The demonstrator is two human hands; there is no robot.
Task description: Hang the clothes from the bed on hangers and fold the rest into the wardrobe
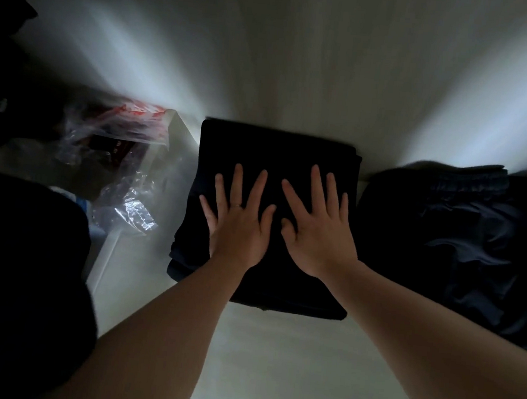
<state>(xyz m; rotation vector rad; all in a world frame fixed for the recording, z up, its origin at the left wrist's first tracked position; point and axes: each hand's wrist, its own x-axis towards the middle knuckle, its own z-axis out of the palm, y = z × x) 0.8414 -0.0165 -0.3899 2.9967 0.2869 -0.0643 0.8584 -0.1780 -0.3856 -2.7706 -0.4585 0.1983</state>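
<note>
- Pressing flat on a folded garment [276, 149], the left hand [237, 222] and right hand [318, 230] lie side by side, palms down, with fingers straight and spread. Neither hand curls round or pinches the cloth.
- That folded garment is a thick, near-black rectangle of matte, soft-looking fabric. Several layers show as stacked edges along its left side, and its corners are roughly square.
- It lies in the middle of a pale, smooth shelf [271, 367], with its far edge close to the back wall.
- A thin ring [236, 204] sits on one finger of the left hand.
- Just to the right lies a second garment [464, 238], dark navy with a slight sheen, rumpled into soft ridges. A gathered, ribbed band runs along its far edge. The two garments are near each other; the dim light hides whether they touch.
- To the left stands a white box [178, 136] with straight, hard edges. It holds crinkled clear plastic film [129, 212] that catches the light, with something red under the film near the back.
- A large dark mass [25, 256] fills the left edge; its material cannot be made out.
</note>
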